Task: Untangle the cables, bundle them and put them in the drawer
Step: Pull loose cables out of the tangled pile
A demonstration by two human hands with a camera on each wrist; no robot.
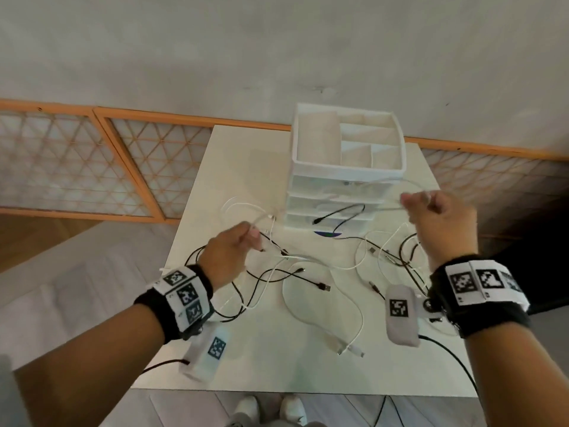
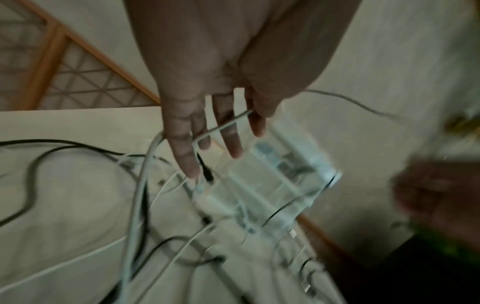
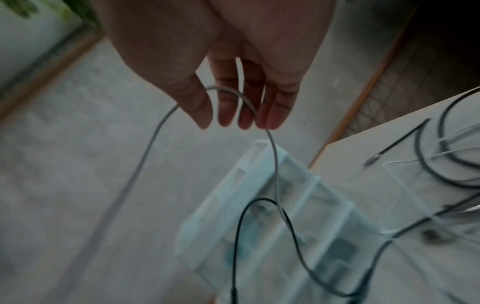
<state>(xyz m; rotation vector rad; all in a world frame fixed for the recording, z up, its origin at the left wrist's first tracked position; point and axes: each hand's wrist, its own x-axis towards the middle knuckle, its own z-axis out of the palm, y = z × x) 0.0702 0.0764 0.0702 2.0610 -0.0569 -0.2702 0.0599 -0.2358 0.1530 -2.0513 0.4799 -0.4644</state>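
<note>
Black and white cables point(image 1: 271, 274) lie tangled on the white table point(image 1: 271, 369). My left hand point(image 1: 235, 249) hovers over the left part of the tangle and pinches a white cable point(image 2: 223, 125) between thumb and fingers. That white cable point(image 3: 275, 156) arcs across the front of the clear drawer unit point(image 1: 348, 195) to my right hand point(image 1: 437, 217). The right hand is raised beside the unit and grips the cable in its fingers point(image 3: 270, 115). A black cable point(image 1: 340, 212) hangs out of a lower drawer. The wrist views are blurred.
The drawer unit's open top tray point(image 1: 348, 166) stands at the table's far edge. A loose white cable with plugs point(image 1: 349, 349) lies near the front, and black loops point(image 1: 406, 254) at the right. Wooden lattice screens point(image 1: 77, 161) lean along the wall. Feet point(image 1: 268, 408) show below the table's front edge.
</note>
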